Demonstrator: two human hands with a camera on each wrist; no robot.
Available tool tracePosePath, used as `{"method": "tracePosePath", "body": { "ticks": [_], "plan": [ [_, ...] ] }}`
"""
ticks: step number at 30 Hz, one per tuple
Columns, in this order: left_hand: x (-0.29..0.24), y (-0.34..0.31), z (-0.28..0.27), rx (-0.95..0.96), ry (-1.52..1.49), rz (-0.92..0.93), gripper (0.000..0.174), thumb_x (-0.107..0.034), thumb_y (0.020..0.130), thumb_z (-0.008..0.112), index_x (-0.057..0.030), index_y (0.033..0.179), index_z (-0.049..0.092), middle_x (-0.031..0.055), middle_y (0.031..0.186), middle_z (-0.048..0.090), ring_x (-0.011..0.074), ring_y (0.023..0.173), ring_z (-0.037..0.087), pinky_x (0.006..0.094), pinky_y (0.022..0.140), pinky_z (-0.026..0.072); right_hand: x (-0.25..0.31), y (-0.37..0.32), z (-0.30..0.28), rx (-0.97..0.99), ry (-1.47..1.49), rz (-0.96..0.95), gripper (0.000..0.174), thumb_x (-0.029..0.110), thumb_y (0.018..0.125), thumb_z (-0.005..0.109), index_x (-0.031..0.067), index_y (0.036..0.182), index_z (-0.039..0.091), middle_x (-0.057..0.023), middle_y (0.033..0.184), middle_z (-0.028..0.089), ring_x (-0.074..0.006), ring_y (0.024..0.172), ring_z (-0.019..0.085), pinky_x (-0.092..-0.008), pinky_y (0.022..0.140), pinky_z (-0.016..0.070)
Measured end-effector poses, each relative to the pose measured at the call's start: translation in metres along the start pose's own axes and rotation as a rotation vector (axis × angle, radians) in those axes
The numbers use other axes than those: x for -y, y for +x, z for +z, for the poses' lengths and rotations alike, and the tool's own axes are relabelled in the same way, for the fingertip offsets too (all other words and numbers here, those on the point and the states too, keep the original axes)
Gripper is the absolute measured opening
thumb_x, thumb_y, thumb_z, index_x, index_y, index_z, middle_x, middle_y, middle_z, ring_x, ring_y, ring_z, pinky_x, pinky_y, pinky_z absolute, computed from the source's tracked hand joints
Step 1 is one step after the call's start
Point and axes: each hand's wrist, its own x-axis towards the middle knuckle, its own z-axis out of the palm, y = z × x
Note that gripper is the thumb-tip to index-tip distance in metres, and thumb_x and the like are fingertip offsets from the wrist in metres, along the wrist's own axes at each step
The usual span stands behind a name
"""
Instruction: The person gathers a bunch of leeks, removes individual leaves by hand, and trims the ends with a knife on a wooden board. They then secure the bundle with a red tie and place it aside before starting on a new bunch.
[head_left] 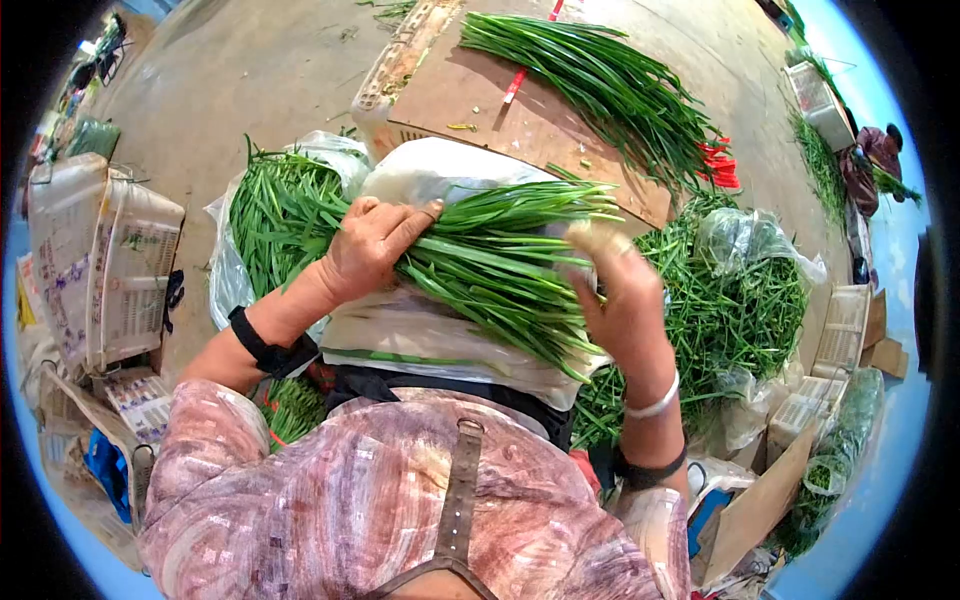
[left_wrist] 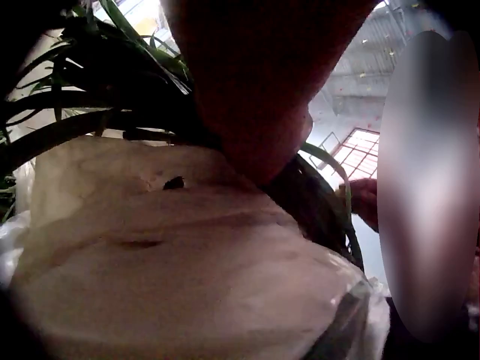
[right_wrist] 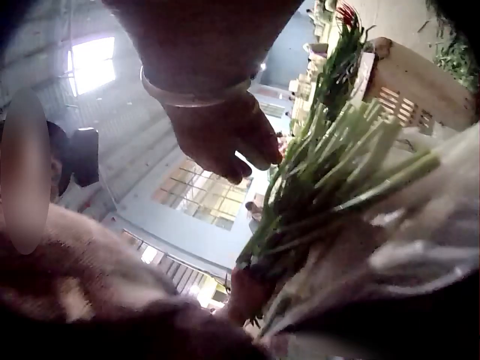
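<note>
— What were the hands doing?
— The left hand [head_left: 368, 245] clasped the chive bunch [head_left: 500, 262]. The right hand [head_left: 625, 300] hung loosely curled at its end, gripping nothing I could see.
— Which step?
— Squaring up the bunch, I'd judge, across the middle of the white sack [head_left: 430, 170]. Next, the ends wanted tapping level.

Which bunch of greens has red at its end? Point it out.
The bunch lying on the cardboard: a red band sits at its right end. The held bunch shows none.
</note>
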Motion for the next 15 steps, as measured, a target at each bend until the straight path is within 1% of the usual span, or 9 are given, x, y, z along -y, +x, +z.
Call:
{"method": "tracePosePath", "body": {
  "ticks": [3,5,6,8,9,10,12,13,15],
  "plan": [
    [-0.002,0.0,-0.002,-0.064,-0.002,0.071,0.05,-0.013,0.068,0.06,-0.0055,0.117,0.055,0.004,0.086,0.06,0.0163,0.071,0.056,0.0299,0.069,0.0385,-0.017,0.041,0.007,-0.073,-0.094,0.028,0.039,0.007,0.068,0.068,0.007,0.106,0.057,-0.0164,0.108,0.057,-0.0321,0.097,0.055,-0.04,0.081,0.0468],
    [-0.003,0.0,-0.004,-0.069,0.029,0.084,0.052,-0.013,0.069,0.059,-0.0051,0.12,0.053,0.004,0.085,0.06,0.0168,0.072,0.056,0.0307,0.071,0.0386,-0.031,0.051,0.026,-0.009,-0.176,-0.037,0.03,0.008,0.071,0.064,0.0075,0.101,0.059,-0.0128,0.105,0.058,-0.0298,0.098,0.055,-0.0409,0.083,0.0446],
    [-0.002,-0.001,-0.005,-0.076,0.055,0.1,0.053,-0.013,0.07,0.058,-0.0048,0.122,0.051,0.0039,0.084,0.059,0.0173,0.072,0.056,0.0315,0.073,0.0386,-0.034,0.047,0.032,-0.008,-0.174,-0.041,0.03,0.008,0.071,0.064,0.0075,0.101,0.059,-0.0128,0.105,0.058,-0.0298,0.098,0.055,-0.0409,0.083,0.0446],
    [0.0,-0.007,-0.001,-0.092,0.045,0.054,0.056,-0.012,0.071,0.057,-0.0037,0.125,0.047,0.004,0.083,0.059,0.0182,0.072,0.056,0.0333,0.076,0.0383,-0.032,0.035,0.039,0.055,-0.231,-0.269,0.021,0.011,0.073,0.06,0.0081,0.094,0.059,-0.0096,0.104,0.058,-0.0272,0.098,0.056,-0.0416,0.086,0.0416],
    [0.001,-0.011,0.0,-0.106,0.031,0.011,0.058,-0.011,0.072,0.056,-0.0027,0.128,0.044,0.0041,0.083,0.058,0.0191,0.073,0.056,0.0351,0.079,0.0379,-0.024,0.025,0.038,0.013,-0.219,-0.294,0.014,0.013,0.074,0.058,0.0091,0.088,0.059,-0.0072,0.103,0.059,-0.0248,0.098,0.056,-0.0422,0.088,0.0393],
    [0.002,-0.014,0.0,-0.103,0.037,-0.004,0.058,-0.011,0.072,0.056,-0.0027,0.128,0.044,0.0041,0.083,0.058,0.0191,0.073,0.056,0.0351,0.079,0.0379,-0.013,0.014,0.034,-0.004,-0.157,-0.262,0.013,0.011,0.073,0.059,0.0096,0.085,0.06,-0.007,0.101,0.059,-0.0248,0.096,0.057,-0.0409,0.085,0.0417],
    [0.002,-0.016,0.002,-0.135,-0.026,-0.051,0.061,-0.007,0.072,0.053,-0.0009,0.132,0.038,0.0047,0.082,0.057,0.0202,0.074,0.056,0.0386,0.083,0.0367,-0.001,-0.001,0.032,0.015,-0.109,-0.216,0.013,0.009,0.071,0.061,0.009,0.085,0.061,-0.0073,0.1,0.06,-0.0259,0.095,0.058,-0.0394,0.082,0.044],
    [0.0,-0.014,0.001,-0.132,-0.052,-0.064,0.06,-0.006,0.072,0.053,-0.0002,0.131,0.04,0.0057,0.082,0.057,0.0206,0.075,0.056,0.0394,0.083,0.0366,-0.001,-0.004,0.032,0.02,-0.07,-0.214,0.017,0.006,0.069,0.063,0.008,0.086,0.061,-0.0078,0.1,0.06,-0.0276,0.094,0.058,-0.0386,0.079,0.0458],
    [0.001,-0.013,0.003,-0.119,-0.038,-0.049,0.06,-0.007,0.072,0.053,-0.0001,0.131,0.04,0.0055,0.082,0.057,0.0201,0.075,0.056,0.0391,0.083,0.0366,-0.008,-0.002,0.03,-0.009,-0.072,-0.183,0.019,0.006,0.069,0.064,0.0077,0.087,0.061,-0.0084,0.101,0.06,-0.0283,0.095,0.057,-0.0389,0.079,0.0458]
  ]
}}
